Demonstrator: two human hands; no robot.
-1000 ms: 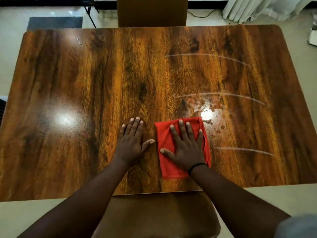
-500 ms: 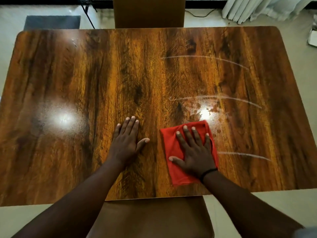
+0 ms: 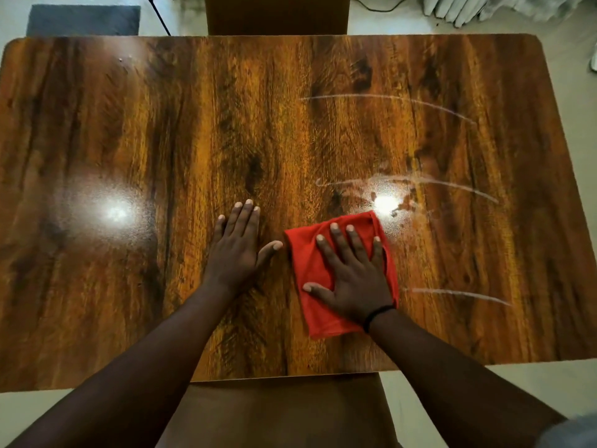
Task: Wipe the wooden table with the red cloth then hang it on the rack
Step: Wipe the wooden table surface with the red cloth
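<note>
The red cloth (image 3: 315, 257) lies folded on the wooden table (image 3: 129, 130), near the front edge and right of centre. My right hand (image 3: 353, 279) presses flat on top of it, fingers spread, a black band on the wrist. My left hand (image 3: 237, 250) rests flat on the bare wood just left of the cloth, its thumb tip almost touching the cloth's edge. Thin wet streaks (image 3: 452, 294) and droplets (image 3: 403, 205) mark the right half of the table. No rack is in view.
A brown chair (image 3: 277, 412) sits under the near edge and another chair back (image 3: 277, 14) stands at the far edge. A dark mat (image 3: 84, 19) and a thin black leg (image 3: 158, 14) are on the floor at the far left, and white curtains (image 3: 484, 8) at the far right.
My right hand slid the cloth a little to the right, then back left until it nearly meets my left thumb. My left hand has stayed flat in place.
</note>
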